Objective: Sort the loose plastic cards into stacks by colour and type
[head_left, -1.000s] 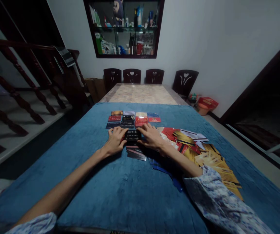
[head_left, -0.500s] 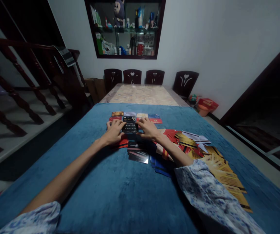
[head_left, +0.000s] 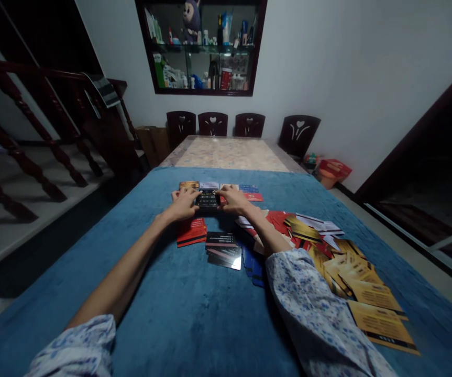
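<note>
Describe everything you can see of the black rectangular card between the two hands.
The black rectangular card looks glossy, plastic-like, with rows of pale print too small to read. Its long side runs left to right. The bare left hand has fingers at its left end, the bare right hand at its right. It sits beyond the fanned dark cards. Whether other cards lie beneath it can't be told.

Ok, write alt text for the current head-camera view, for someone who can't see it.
A person's left hand and right hand hold a black card between them over a blue cloth on a table. Nearer the camera lie red cards and dark cards, with gold cards spread to the right; four chairs stand beyond.
</note>
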